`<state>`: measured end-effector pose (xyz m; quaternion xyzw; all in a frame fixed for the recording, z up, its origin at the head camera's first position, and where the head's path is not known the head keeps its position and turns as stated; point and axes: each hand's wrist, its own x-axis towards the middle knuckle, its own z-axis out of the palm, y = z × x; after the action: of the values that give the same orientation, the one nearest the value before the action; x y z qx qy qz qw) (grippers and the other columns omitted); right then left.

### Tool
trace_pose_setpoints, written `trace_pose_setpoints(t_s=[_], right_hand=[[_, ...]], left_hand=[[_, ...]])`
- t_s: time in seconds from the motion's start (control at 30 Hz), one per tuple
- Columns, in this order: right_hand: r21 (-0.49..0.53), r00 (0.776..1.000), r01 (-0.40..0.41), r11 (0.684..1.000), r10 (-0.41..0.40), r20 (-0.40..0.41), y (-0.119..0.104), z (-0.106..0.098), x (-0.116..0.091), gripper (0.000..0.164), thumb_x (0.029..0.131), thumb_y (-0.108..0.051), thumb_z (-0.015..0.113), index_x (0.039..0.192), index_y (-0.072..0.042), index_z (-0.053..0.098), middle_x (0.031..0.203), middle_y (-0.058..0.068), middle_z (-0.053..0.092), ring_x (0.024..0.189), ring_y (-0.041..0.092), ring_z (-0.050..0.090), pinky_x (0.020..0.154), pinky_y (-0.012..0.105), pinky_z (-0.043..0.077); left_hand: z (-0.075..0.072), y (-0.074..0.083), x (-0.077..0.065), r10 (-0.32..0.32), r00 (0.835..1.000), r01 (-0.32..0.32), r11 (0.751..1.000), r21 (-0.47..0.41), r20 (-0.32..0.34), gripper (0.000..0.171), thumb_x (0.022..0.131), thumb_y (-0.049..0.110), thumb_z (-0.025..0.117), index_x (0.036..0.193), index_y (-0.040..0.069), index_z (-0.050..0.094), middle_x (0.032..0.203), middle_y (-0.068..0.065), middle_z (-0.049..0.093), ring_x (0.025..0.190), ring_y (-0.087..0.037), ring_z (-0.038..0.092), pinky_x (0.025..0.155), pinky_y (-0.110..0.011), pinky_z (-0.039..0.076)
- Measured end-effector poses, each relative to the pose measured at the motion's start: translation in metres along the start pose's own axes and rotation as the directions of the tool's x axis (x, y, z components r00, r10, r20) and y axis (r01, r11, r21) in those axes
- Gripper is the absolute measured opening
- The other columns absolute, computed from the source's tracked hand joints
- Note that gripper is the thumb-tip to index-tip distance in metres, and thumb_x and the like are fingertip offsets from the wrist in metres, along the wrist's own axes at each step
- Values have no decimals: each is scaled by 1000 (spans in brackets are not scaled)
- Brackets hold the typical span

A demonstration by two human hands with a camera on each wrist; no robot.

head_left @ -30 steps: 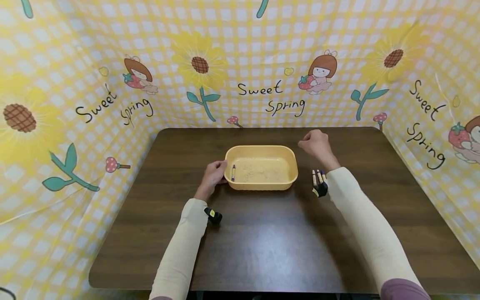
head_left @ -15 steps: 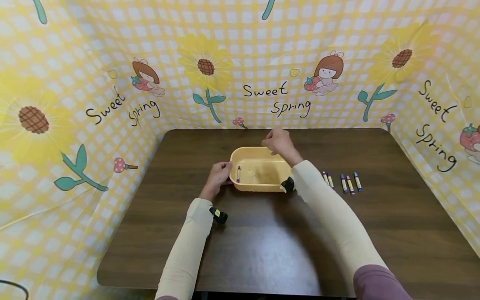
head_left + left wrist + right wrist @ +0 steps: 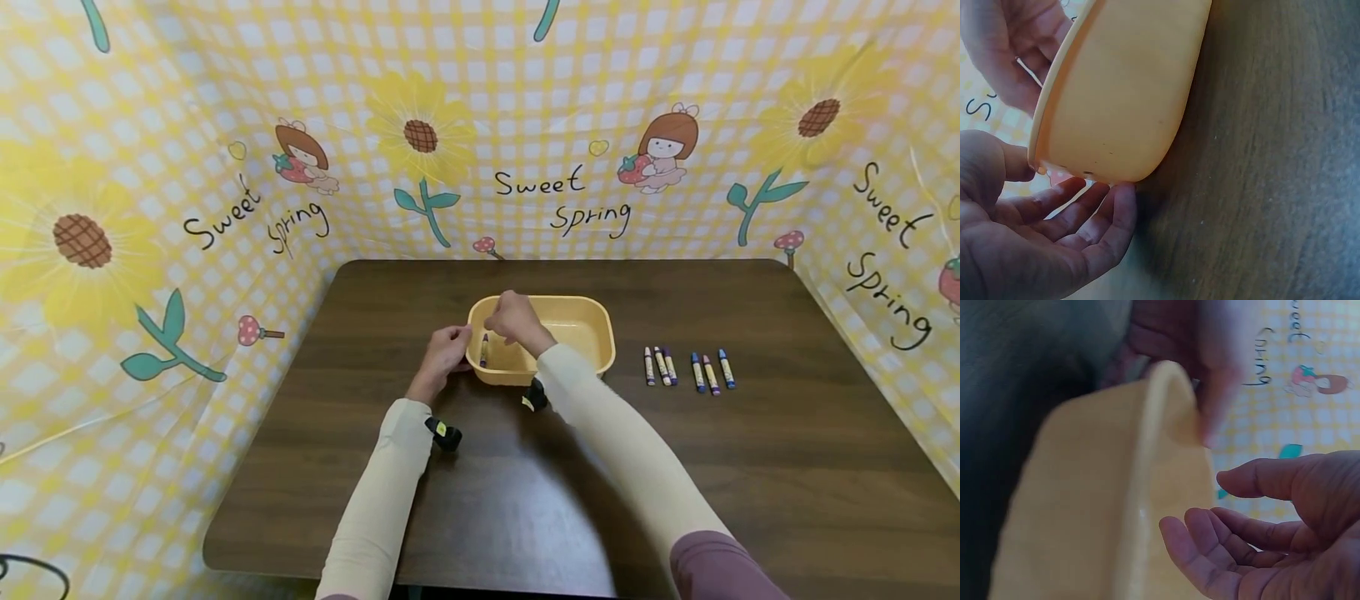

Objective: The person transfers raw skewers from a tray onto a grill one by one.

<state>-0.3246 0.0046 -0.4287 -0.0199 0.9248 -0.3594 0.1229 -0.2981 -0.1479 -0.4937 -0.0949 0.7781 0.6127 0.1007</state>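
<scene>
My left hand (image 3: 444,357) grips the left end of a pale yellow plastic tub (image 3: 602,346). In the left wrist view the thumb of the left hand (image 3: 1035,231) is at the rim while the fingers bear on the outside wall. A purple-tipped crayon (image 3: 484,351) lies inside the tub near its left end. Over the left part of the tub hovers my right hand (image 3: 516,320). The right wrist view shows the thumb and fingers of the right hand (image 3: 1260,531) parted beside the rim, with nothing seen between them.
Right of the tub, several crayons lie in two loose groups, among them a white-tipped crayon (image 3: 649,367) and a blue crayon (image 3: 727,369). The dark wooden table (image 3: 465,508) is bordered at the back and sides by a yellow checked cloth (image 3: 525,100).
My right hand has moved left from beside the tub to over its left part, uncovering the crayons on the right. The left hand stays at the tub's left end.
</scene>
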Motion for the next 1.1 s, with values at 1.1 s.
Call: trace_pose_setpoints(t_s=[1.1], right_hand=[[-49,989,95,994,-100,-111,13,59,1,19,92,-11,64,75,-5,56,83,15,61,75,30,56,60,34,50]], left_hand=[[4,-4,0,32,999,-31,999,27,-38,41,107,36,52,127,3,66,110,-13,65,76,-12,64,72,-29,62]])
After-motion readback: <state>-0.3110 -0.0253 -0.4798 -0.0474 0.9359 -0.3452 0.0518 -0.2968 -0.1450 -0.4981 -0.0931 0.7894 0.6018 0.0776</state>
